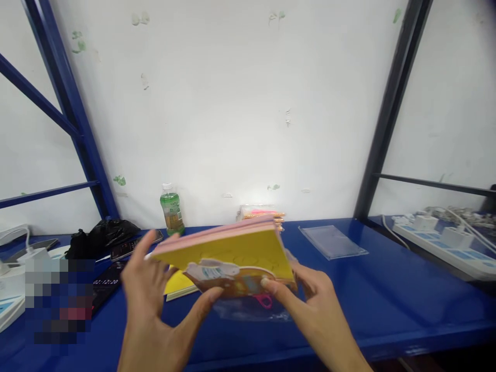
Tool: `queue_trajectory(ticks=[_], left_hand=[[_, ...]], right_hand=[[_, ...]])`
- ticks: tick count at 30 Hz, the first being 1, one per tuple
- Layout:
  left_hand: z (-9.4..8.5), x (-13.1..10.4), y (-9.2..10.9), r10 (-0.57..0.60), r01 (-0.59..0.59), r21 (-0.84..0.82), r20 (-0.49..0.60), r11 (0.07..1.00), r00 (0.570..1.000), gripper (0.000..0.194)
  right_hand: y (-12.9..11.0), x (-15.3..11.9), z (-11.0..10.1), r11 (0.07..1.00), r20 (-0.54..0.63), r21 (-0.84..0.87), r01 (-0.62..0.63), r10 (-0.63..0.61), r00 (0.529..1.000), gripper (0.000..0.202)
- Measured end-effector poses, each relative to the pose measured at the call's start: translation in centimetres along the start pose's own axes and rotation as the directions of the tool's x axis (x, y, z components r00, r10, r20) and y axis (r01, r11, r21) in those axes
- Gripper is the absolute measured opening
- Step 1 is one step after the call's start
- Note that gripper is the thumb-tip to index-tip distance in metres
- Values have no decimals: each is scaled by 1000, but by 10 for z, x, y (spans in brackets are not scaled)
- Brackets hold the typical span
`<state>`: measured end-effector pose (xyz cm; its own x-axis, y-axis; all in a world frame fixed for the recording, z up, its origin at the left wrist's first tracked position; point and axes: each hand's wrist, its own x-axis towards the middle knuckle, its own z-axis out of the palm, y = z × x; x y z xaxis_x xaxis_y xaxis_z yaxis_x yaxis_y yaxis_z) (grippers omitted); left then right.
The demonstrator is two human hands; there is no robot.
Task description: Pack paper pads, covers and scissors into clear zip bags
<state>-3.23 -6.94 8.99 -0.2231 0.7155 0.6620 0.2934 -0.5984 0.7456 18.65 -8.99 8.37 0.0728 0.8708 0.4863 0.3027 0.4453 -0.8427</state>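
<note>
Over a blue table (395, 299) by a white wall (240, 103), left hand (151, 328) and right hand (312, 299) grasp booklets (240, 248)

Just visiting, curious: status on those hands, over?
Right hand gripping yellow-fronted stack; left hand at its other end. Stack tilted above blue table. Clear plastic, pink loop showing below.

Right hand (316, 306) partly behind yellow stack (240, 249)
</note>
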Motion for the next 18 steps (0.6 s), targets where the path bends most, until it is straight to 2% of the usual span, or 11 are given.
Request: queue_trajectory(ticks=[1,3,4,5,10,12,16,18], left_hand=[[1,1,-2,-118,128,-88,109,988,987,85],[2,3,-6,-300,371,-220,296,902,907,71],[2,4,-7,-353,451,-254,351,856,867,62],[1,5,-7,-376,485,-270,369,832,850,55],[-2,9,-16,-340,422,-232,324,876,883,45],[-1,11,-24,-350,436,-201,352,877,868,45],[-1,16,-40,-388,503,-190,434,843,814,50],[-2,18,-41,-389,506,-194,433,841,813,52]], right_hand=[[2,2,2,993,21,109,-37,35,999,28],[6,4,5,955,72,287,-73,55,996,32],[7,5,7,940,91,331,-83,56,994,33],[9,5,10,937,105,338,-88,55,993,34],[19,6,17,980,127,180,-88,66,990,32],[23,8,15,983,166,153,-100,74,983,32],[29,14,-3,992,344,91,-86,50,937,36],[33,16,-15,996,339,-17,-85,86,937,41]])
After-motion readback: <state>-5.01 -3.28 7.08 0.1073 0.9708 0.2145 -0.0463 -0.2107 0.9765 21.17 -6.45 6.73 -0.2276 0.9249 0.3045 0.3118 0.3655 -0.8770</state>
